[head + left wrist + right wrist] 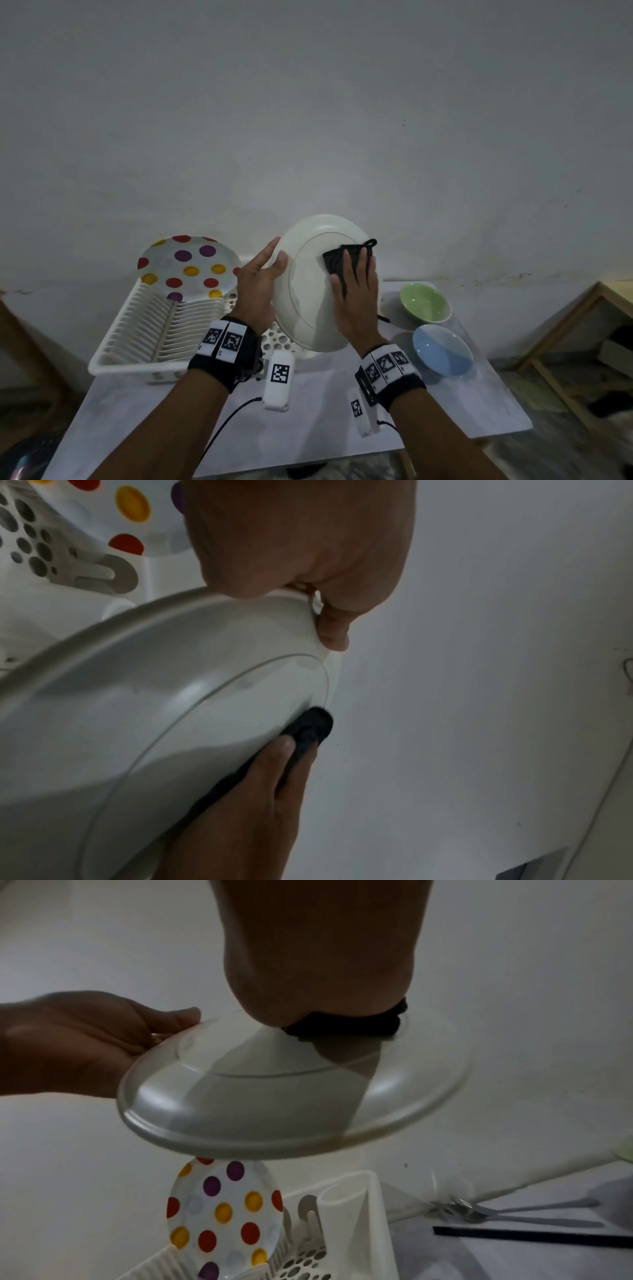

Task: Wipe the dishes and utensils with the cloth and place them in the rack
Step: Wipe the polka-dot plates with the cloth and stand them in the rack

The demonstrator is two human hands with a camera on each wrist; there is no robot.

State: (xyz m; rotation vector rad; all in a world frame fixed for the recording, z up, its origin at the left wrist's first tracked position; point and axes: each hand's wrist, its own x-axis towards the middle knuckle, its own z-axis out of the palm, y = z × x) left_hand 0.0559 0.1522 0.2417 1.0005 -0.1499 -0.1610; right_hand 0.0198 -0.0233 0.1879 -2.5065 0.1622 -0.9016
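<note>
A white plate (308,301) is held up in the air, tilted, with its underside toward me. My left hand (258,281) grips its left rim, thumb on the underside and fingers behind. My right hand (356,291) lies flat on a black cloth (337,260) and presses it against the plate's base ring. The left wrist view shows the plate (171,696), the cloth (311,729) and the right hand's fingers (267,777) over it. In the right wrist view the cloth (349,1027) is squeezed between palm and plate (274,1096). The white rack (113,346) sits at the left.
A polka-dot plate (188,267) stands upright in the rack's far slots. On the table (308,428) at the right are a green bowl (424,303) and a blue bowl (443,349). Forks (514,1210) and a black stick (531,1237) lie beside the rack's cutlery holder (346,1204).
</note>
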